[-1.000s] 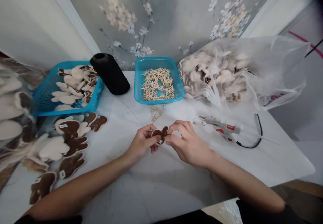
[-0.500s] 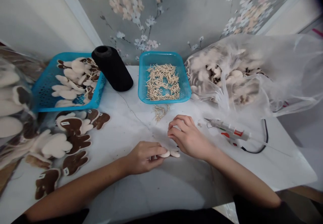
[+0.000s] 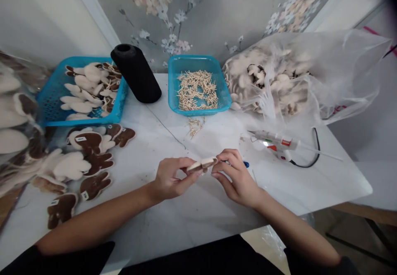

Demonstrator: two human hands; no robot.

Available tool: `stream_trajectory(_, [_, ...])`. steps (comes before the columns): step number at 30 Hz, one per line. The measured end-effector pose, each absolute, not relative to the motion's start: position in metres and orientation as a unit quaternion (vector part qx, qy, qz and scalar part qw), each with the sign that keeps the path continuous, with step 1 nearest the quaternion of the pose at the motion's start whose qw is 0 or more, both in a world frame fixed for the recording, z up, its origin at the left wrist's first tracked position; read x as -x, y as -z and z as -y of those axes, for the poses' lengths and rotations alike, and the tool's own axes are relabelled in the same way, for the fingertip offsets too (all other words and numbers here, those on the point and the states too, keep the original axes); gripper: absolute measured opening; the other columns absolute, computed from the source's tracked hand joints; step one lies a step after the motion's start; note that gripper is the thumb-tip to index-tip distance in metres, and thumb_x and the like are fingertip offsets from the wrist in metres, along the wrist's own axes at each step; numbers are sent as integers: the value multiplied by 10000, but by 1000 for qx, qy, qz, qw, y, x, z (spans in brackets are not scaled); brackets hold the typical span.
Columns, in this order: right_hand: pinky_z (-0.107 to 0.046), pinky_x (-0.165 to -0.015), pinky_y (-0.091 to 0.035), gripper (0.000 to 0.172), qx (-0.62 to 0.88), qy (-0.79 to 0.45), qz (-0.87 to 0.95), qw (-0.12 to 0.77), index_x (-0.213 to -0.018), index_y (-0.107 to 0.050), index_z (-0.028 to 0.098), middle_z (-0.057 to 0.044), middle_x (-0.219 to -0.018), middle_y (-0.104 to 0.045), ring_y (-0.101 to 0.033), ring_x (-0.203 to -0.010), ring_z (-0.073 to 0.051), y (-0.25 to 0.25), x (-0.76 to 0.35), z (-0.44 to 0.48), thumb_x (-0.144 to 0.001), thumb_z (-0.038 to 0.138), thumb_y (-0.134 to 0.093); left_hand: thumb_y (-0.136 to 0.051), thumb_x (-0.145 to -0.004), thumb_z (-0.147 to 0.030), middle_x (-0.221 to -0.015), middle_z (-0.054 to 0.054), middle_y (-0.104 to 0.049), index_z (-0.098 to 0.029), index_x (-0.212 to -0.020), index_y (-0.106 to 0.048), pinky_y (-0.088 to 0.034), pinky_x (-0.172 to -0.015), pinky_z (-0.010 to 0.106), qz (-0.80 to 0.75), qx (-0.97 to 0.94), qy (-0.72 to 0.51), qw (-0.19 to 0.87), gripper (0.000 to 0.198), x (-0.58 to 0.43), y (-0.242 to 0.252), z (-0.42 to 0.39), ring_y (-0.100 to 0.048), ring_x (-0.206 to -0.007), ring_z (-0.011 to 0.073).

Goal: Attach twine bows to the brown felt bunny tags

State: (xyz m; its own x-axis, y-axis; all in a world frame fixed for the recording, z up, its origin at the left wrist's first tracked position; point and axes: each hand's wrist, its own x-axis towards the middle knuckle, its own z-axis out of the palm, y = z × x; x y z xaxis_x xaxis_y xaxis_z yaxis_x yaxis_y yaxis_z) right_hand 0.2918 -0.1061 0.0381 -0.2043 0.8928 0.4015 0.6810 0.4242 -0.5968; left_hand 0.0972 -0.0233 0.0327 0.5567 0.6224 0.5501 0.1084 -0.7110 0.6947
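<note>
My left hand [image 3: 170, 178] and my right hand [image 3: 237, 176] meet over the white table [image 3: 173, 225]. Both pinch one small cream rabbit-shaped felt piece [image 3: 202, 164], held edge-on between the fingertips a little above the table. A blue-tipped object [image 3: 245, 164] peeks out just behind my right fingers. A hot glue gun [image 3: 277, 144] lies to the right of my right hand, its black cord [image 3: 310, 159] looping behind it.
At the back stand a blue basket of rabbit pieces [image 3: 52, 101], a black thread cone [image 3: 136, 74], a blue tray of small wooden sticks [image 3: 223, 97] and a clear bag of cream pieces [image 3: 335, 76]. Brown and cream rabbit pieces [image 3: 89, 159] lie on the left. Loose sticks [image 3: 194, 125] lie below the tray.
The hands held the piece brown face up, then pressed it cream side up onto the table. Now both hands have lifted it again, turned edge-on.
</note>
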Motion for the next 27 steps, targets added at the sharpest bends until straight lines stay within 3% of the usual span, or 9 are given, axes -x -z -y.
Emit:
stream_trajectory(3, [-402, -852, -409, 113, 543, -128, 735, 386, -879, -535, 211, -75, -953, -535, -465, -950, -213, -41, -295, 108, -862, 125, -464, -640, -721, -112, -724, 4, -719, -239, -874, -597, -501, -503, 186, -164, -832, -430, 310, 203, -98, -34, 24, -659, -576, 120])
stream_trajectory(6, [-420, -850, -399, 103, 551, -86, 726, 402, -879, -527, 219, -69, -937, -525, -465, -931, -217, -46, -301, 106, -863, 136, -469, -625, -716, -86, -888, 49, -731, -244, -905, -609, -523, -552, 204, -64, -876, -417, 234, 247, -96, -34, 23, -694, -697, 153])
stream_trajectory(9, [-429, -874, -386, 102, 541, -55, 737, 401, -881, -527, 223, -64, -949, -527, -451, -956, -217, -50, -303, 105, -851, 133, -489, -557, -739, -51, -883, 49, -734, -241, -925, -613, -475, -445, 191, -33, -894, -402, 193, 271, -95, -39, 25, -669, -571, 127])
stream_trajectory(14, [-411, -854, -404, 111, 522, -73, 753, 393, -872, -534, 218, -63, -942, -539, -467, -962, -216, -50, -298, 108, -844, 121, -491, -483, -799, -65, -788, 27, -735, -235, -1029, -604, -454, -399, 192, -65, -893, -371, 248, 311, -94, -48, 29, -608, -459, 101])
stream_trajectory(20, [-411, -813, -418, 131, 510, -76, 752, 410, -876, -528, 203, -67, -923, -528, -468, -924, -215, -41, -293, 122, -821, 90, -488, -650, -715, -128, -842, 41, -730, -216, -854, -600, -500, -537, 160, -52, -870, -447, 200, 172, -93, -40, 25, -668, -638, 110])
stream_trajectory(23, [-409, -822, -417, 137, 507, -72, 758, 403, -873, -522, 195, -71, -936, -528, -460, -932, -216, -40, -290, 127, -812, 75, -498, -643, -713, -104, -688, 1, -697, -181, -786, -600, -481, -516, 141, -155, -837, -431, 300, 115, -100, -40, 28, -617, -546, 77])
stream_trajectory(27, [-408, -845, -399, 135, 502, -44, 781, 370, -868, -522, 202, -65, -959, -550, -455, -966, -221, -48, -287, 123, -815, 78, -507, -605, -754, -171, -565, -38, -588, -161, -730, -564, -459, -443, 155, -304, -735, -290, 532, 50, -111, -43, 31, -557, -474, 75])
